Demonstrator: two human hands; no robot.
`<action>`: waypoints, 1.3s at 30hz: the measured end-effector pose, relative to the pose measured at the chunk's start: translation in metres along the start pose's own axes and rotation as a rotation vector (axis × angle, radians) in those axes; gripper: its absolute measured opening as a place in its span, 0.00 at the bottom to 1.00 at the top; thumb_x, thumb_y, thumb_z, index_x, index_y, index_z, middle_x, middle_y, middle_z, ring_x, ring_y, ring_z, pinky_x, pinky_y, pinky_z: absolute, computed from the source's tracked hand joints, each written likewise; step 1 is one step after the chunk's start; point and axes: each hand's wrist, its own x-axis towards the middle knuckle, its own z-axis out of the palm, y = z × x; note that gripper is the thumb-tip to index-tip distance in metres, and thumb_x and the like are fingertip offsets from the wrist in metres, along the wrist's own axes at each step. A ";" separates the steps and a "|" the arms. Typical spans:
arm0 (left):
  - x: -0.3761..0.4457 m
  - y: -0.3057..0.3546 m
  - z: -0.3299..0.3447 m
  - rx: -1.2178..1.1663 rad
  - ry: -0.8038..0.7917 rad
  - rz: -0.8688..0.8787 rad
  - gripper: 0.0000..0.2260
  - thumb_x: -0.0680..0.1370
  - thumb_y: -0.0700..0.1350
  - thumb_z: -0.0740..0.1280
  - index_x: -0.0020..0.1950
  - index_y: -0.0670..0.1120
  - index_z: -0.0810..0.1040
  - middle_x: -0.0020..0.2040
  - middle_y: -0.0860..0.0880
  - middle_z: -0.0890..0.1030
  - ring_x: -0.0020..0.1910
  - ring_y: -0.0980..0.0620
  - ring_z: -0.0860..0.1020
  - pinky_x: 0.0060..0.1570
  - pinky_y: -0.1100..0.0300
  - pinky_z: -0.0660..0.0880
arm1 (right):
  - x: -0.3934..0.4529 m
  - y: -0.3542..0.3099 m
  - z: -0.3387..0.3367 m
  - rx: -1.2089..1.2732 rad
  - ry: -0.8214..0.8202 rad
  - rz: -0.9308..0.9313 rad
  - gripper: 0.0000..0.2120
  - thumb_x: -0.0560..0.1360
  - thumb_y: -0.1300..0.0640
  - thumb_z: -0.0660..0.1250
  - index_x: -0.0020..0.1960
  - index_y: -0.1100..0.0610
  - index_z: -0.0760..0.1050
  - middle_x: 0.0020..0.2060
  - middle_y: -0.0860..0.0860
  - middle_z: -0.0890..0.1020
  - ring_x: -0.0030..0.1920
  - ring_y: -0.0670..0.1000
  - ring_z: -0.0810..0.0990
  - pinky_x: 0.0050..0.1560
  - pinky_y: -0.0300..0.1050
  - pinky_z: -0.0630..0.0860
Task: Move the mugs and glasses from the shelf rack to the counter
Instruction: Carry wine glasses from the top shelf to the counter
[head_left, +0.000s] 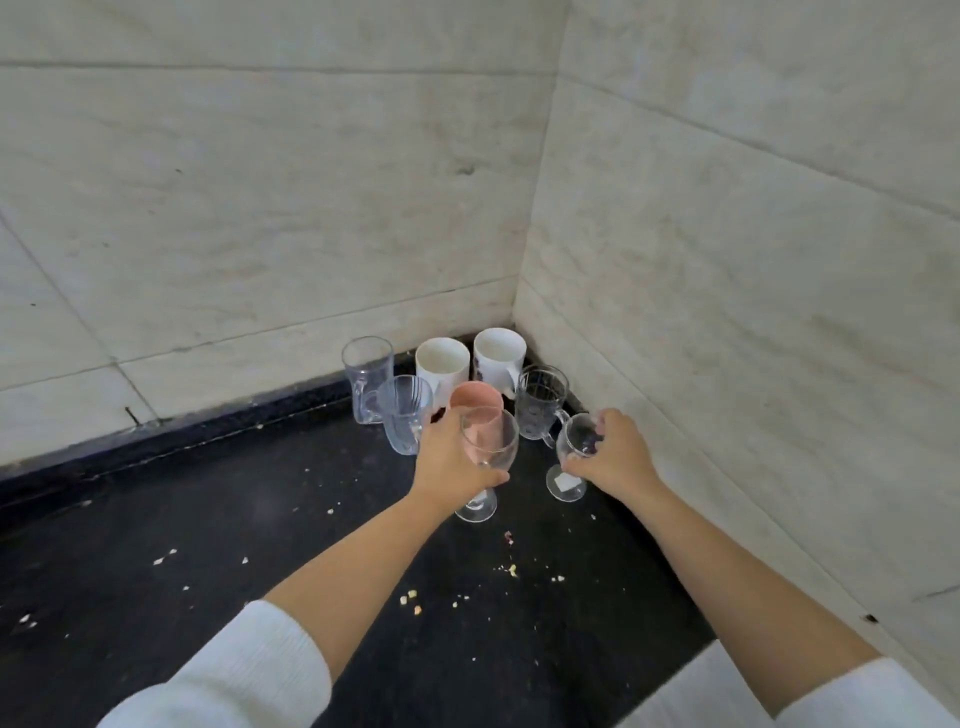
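On the black counter (208, 519), in the corner of two tiled walls, stand two white mugs (441, 364) (497, 351), a pink cup (476, 397), a tall clear glass (367, 374), a ribbed glass (404, 413) and a cut-glass mug (542, 402). My left hand (449, 460) grips a stemmed glass (488, 441) by its bowl, its foot at the counter. Around the bowl of a second, smaller stemmed glass (574, 452) closes my right hand (615, 449), close to the right wall. The shelf rack is out of view.
Pale crumbs (511, 569) lie scattered over the counter in front of the glasses. The tiled right wall (727, 312) runs close beside my right arm, and the back wall (260, 234) stands behind the group.
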 end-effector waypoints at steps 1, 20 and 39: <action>0.003 -0.005 0.008 0.000 -0.005 -0.007 0.34 0.59 0.43 0.78 0.62 0.44 0.71 0.58 0.46 0.77 0.58 0.47 0.75 0.55 0.56 0.72 | 0.006 0.003 0.004 -0.044 -0.028 -0.015 0.22 0.62 0.58 0.75 0.52 0.59 0.71 0.50 0.55 0.74 0.47 0.53 0.75 0.38 0.38 0.67; 0.036 -0.024 0.071 -0.012 0.006 -0.046 0.30 0.61 0.45 0.76 0.61 0.46 0.70 0.57 0.48 0.77 0.56 0.51 0.76 0.52 0.58 0.76 | 0.074 0.039 0.020 -0.206 -0.279 -0.099 0.17 0.64 0.60 0.72 0.50 0.59 0.71 0.52 0.58 0.78 0.50 0.56 0.78 0.45 0.43 0.71; -0.129 0.025 -0.102 0.960 0.377 -0.603 0.15 0.77 0.42 0.58 0.62 0.41 0.70 0.62 0.42 0.72 0.63 0.43 0.68 0.54 0.52 0.70 | -0.037 -0.135 0.043 -0.539 -0.252 -1.151 0.22 0.74 0.55 0.60 0.66 0.58 0.67 0.67 0.55 0.70 0.67 0.57 0.67 0.64 0.50 0.66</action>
